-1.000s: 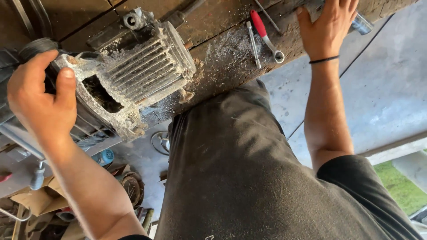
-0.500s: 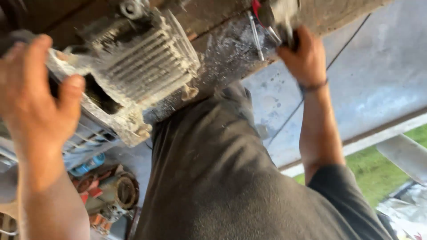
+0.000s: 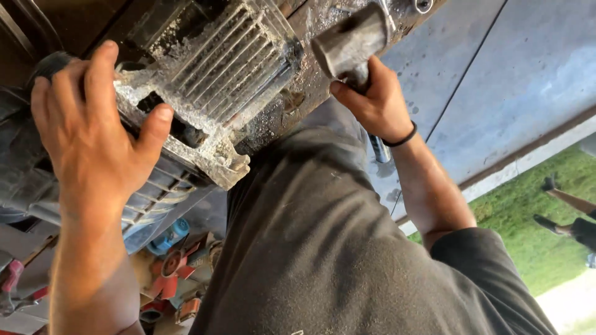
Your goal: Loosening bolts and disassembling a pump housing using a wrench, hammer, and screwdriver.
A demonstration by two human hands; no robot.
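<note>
The right hand (image 3: pixel 372 99) has left the far bench edge and now grips a hammer (image 3: pixel 349 42) over the bench (image 3: pixel 310 93); the left hand (image 3: pixel 93 136) clasps the finned motor housing (image 3: pixel 217 68).

1. Grey concrete floor (image 3: pixel 528 68), smooth, crossed by a straight dark joint line, speckled with small stains.
2. Raised concrete edge strip (image 3: pixel 515 164) bounding the slab, lit by daylight.
3. Green grass (image 3: pixel 528 229) beyond the edge, in full sun.
4. Worn, dusty wooden workbench (image 3: pixel 310 87) at upper centre.
5. Red and blue tools (image 3: pixel 174 267) scattered low at left, in shade.
</note>
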